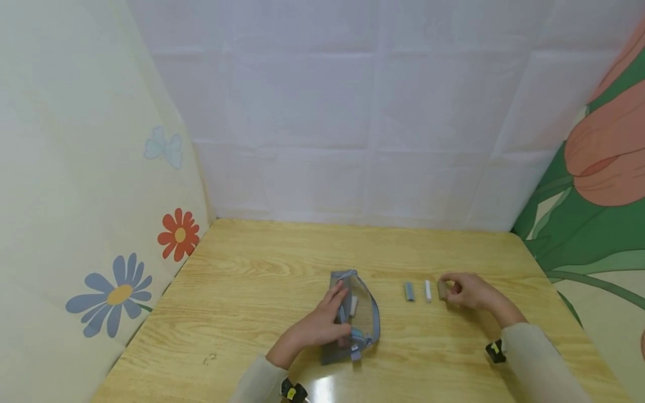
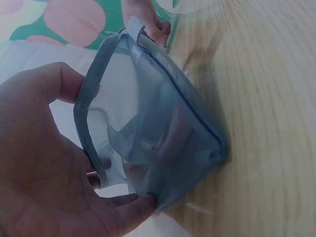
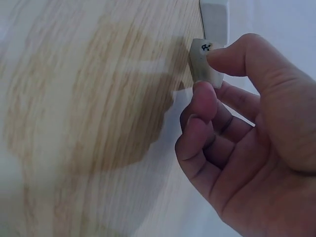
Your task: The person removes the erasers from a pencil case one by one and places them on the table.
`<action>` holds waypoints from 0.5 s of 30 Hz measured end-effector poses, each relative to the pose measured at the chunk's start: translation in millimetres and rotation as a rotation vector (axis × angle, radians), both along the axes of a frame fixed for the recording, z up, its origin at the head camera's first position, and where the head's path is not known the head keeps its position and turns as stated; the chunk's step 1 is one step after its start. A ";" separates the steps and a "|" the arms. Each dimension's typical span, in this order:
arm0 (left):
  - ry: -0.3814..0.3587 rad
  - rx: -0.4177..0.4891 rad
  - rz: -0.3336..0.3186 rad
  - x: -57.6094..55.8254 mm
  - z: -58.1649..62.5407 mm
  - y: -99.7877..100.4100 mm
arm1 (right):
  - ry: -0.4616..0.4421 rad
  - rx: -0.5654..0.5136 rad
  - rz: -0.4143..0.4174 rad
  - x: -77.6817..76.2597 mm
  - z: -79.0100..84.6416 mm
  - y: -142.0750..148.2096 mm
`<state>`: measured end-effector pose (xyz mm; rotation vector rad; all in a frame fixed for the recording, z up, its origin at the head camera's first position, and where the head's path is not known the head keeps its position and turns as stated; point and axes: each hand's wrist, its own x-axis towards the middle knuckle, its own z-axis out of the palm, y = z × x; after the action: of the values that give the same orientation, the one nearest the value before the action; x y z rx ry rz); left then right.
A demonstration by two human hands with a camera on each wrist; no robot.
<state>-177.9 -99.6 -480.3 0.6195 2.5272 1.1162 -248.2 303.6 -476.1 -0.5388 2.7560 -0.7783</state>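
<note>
A grey-blue mesh zip pouch (image 1: 330,354) lies on the table with its mouth spread. My left hand (image 1: 317,326) holds it, thumb and fingers bent around its edges in the left wrist view. Through the mesh, a whitish piece (image 1: 354,305) and a teal piece (image 1: 356,332) show inside; their kinds are unclear. To the right, my right hand (image 1: 470,291) pinches a small grey-brown block (image 3: 199,63), eraser-like, with a dark mark on its end. It stands at the right end of a row with a slim white block (image 1: 428,291) and a blue-green block (image 1: 409,291).
The wood-grain table (image 1: 252,280) runs back to a creased white sheet (image 1: 302,112). A flower-printed cloth (image 1: 75,196) hangs along the left side, and one with large tulips (image 1: 610,162) along the right.
</note>
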 end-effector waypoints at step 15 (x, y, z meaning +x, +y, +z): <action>-0.004 0.013 0.001 -1.0 -0.2 0.3 | 0.005 0.016 -0.068 4.7 7.3 -5.0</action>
<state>-178.9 -99.2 -480.5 0.6188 2.5194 1.1343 -243.6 298.6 -468.8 -0.4460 2.7959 -0.7697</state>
